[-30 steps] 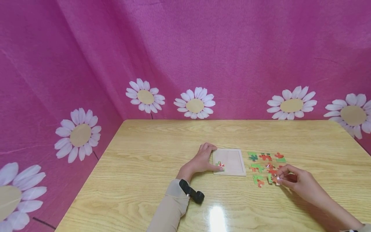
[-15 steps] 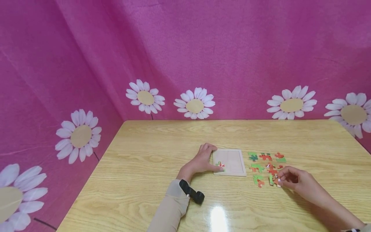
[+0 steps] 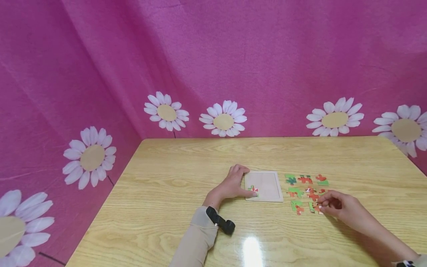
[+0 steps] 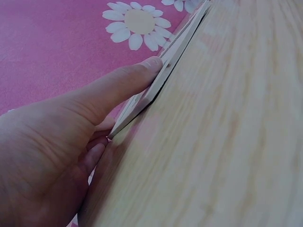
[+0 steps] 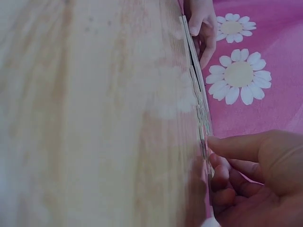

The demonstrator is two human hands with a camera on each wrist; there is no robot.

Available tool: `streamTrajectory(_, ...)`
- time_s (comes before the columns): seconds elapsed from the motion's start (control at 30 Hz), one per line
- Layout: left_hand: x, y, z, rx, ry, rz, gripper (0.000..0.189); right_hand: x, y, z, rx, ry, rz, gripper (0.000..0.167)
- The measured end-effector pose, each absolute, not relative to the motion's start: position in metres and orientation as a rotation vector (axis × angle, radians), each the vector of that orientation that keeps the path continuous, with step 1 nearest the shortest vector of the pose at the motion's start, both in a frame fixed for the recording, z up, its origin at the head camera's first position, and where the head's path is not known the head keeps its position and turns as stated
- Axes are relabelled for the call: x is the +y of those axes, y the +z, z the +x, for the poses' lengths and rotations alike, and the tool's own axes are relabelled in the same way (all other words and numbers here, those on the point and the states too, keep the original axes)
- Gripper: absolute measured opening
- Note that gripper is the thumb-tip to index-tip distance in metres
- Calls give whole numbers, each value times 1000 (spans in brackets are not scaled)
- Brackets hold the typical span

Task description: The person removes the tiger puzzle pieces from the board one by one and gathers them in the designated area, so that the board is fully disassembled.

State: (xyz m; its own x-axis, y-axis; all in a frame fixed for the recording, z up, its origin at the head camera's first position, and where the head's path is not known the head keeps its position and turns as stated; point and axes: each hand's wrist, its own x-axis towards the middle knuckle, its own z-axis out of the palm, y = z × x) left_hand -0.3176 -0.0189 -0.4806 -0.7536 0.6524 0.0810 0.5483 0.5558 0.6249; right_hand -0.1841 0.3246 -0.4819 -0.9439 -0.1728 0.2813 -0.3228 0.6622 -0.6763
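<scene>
My left hand (image 3: 231, 184) holds the left side of a shallow square wooden puzzle tray (image 3: 269, 185), fingers at its far left corner. The thumb rests on a green, red and white jigsaw piece (image 3: 252, 188) in the tray's near left corner, partly covering it. In the left wrist view the thumb (image 4: 128, 82) lies over the tray's rim. To the right, my right hand (image 3: 345, 207) pinches a green and orange jigsaw piece (image 3: 311, 207) at the near end of the loose pieces. Its fingertips hide part of that piece.
Several loose jigsaw pieces (image 3: 296, 192) lie in rough rows right of the tray, some partly behind the right hand. The wooden table (image 3: 166, 178) meets a pink curtain (image 3: 267, 55) with daisies at its back and left.
The jigsaw piece at the right fingertips was tilted half a second ago and now lies flatter. The right hand has shifted only slightly. The left hand and tray have stayed put.
</scene>
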Motion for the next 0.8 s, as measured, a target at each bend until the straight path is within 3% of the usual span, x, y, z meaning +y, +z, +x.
streamTrajectory(0.8,-20,-478,-316,2579,966,995,86,281,-463,-207,-2769,1303,421,7)
